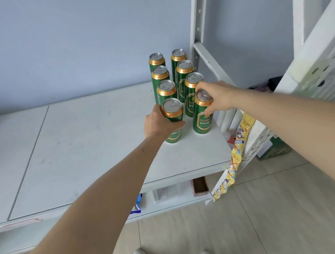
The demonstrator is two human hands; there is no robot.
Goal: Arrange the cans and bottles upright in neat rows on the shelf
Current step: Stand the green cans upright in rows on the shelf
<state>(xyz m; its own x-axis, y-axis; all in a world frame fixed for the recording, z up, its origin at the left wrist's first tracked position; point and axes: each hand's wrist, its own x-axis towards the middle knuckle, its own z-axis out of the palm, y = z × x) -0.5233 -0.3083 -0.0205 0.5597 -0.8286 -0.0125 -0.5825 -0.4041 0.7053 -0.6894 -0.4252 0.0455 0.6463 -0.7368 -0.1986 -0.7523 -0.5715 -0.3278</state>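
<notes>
Shelf [86,140] left of cans [180,83] open; upright [197,28] blocks right.

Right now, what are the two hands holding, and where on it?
Each holds a tall green metal can. The left hand wraps the front left can around its upper body. The right hand pinches the front right can near its top rim.

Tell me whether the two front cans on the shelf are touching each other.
Apart. The head view shows a strip of white shelf between the front left can, gripped by the left hand, and the front right can, held by the right hand.
</notes>
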